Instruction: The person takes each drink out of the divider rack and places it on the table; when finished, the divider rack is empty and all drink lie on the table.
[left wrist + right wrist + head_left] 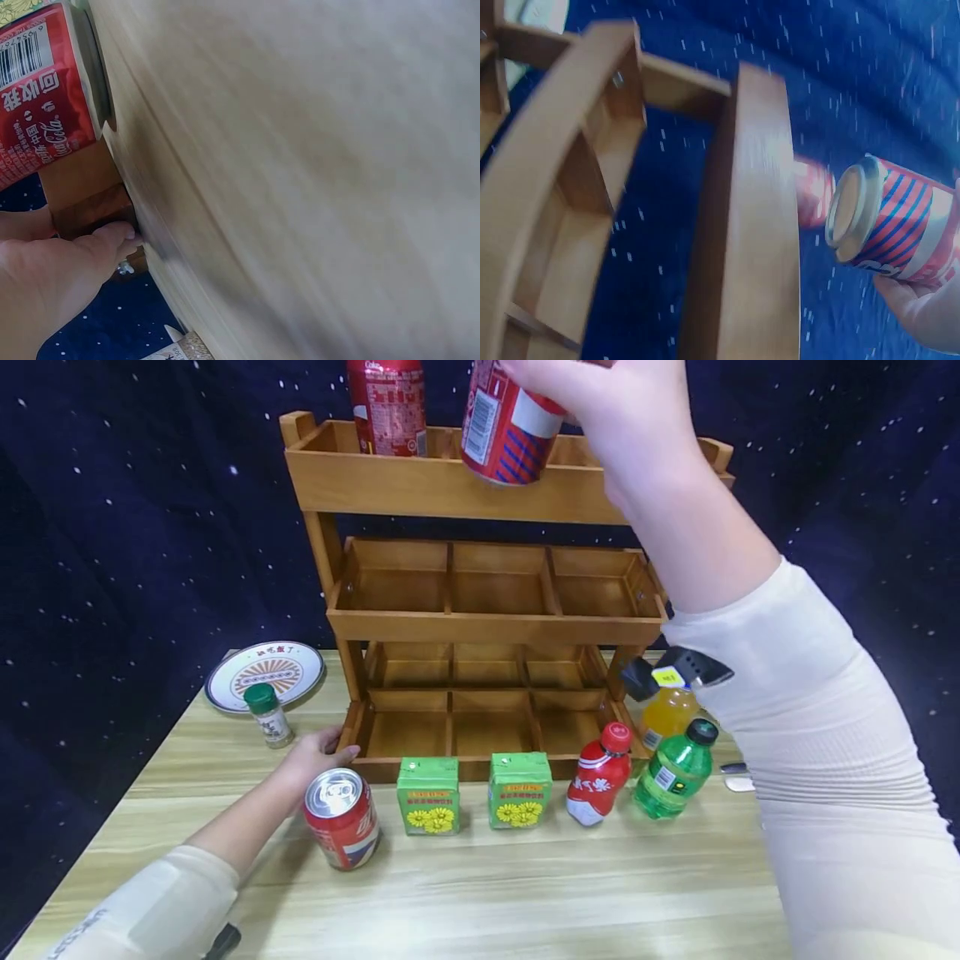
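My right hand (637,406) grips a red soda can (495,431) with blue stripes, up in front of the top tier of a wooden rack (442,489). In the right wrist view that can (907,217) is tilted, its base towards the rack. Another Coke can (388,406) stands in the top tier at the left. Low down, my left hand (309,762) holds the rack's front left corner, thumb and fingers around the wood (94,210) in the left wrist view. Right beside this hand a third red can (343,818) stands on the table.
Two green drink cartons (428,795) (519,789), a red bottle (600,772) and a green bottle (675,768) line the rack's front. An orange drink bottle (670,714) stands behind. At the left are a green-capped shaker (268,714) and a plate (303,664). The rack's lower tiers have dividers.
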`<state>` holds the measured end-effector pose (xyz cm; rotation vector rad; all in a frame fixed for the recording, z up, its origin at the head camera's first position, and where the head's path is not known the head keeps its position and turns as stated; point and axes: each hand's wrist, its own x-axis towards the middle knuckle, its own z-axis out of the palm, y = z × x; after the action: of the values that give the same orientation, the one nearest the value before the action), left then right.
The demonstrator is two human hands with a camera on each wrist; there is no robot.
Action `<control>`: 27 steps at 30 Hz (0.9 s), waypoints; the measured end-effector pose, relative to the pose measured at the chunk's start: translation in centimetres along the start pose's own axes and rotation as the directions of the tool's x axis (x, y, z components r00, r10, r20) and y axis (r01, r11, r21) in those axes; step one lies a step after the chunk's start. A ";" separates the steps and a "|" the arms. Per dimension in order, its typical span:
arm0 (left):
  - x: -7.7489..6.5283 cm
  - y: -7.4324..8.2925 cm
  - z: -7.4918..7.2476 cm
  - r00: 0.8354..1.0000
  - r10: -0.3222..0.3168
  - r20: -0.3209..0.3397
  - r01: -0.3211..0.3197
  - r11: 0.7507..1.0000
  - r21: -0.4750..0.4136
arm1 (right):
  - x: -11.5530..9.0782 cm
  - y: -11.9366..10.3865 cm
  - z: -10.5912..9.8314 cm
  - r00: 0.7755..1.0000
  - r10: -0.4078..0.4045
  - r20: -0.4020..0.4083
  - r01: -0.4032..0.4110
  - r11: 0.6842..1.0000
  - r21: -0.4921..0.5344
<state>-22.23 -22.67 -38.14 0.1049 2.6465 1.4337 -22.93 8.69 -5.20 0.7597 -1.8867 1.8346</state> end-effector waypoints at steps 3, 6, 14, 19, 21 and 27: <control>0.0 0.1 0.0 1.000 -0.009 0.015 0.010 0.999 -0.040 | -3.0 -0.2 0.8 0.997 -0.049 0.064 0.044 0.996 0.079; 0.0 0.1 0.0 1.000 -0.021 0.021 0.022 0.999 -0.037 | -6.2 0.0 1.7 0.993 -0.053 0.110 0.046 0.997 0.066; 0.2 -0.1 0.0 1.000 -0.019 0.022 0.021 0.997 -0.078 | -14.4 2.6 4.2 0.908 0.097 0.408 -0.059 0.993 -0.107; 0.2 -0.2 0.1 1.000 -0.005 0.020 0.008 0.991 -0.131 | -18.5 7.0 5.4 0.815 0.190 0.548 -0.104 0.977 -0.184; 0.2 -0.2 0.1 1.000 -0.008 0.015 0.009 0.992 -0.123 | -19.9 9.1 5.7 0.784 0.189 0.591 -0.088 0.977 -0.196; 0.2 -0.4 0.0 1.000 -0.024 0.008 0.024 0.998 -0.065 | -23.2 13.5 6.7 0.709 0.238 0.664 -0.151 0.971 -0.186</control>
<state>-22.45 -22.87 -38.50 0.0716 2.5833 1.5078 -12.98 4.35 -30.62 1.3874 -2.5930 1.6540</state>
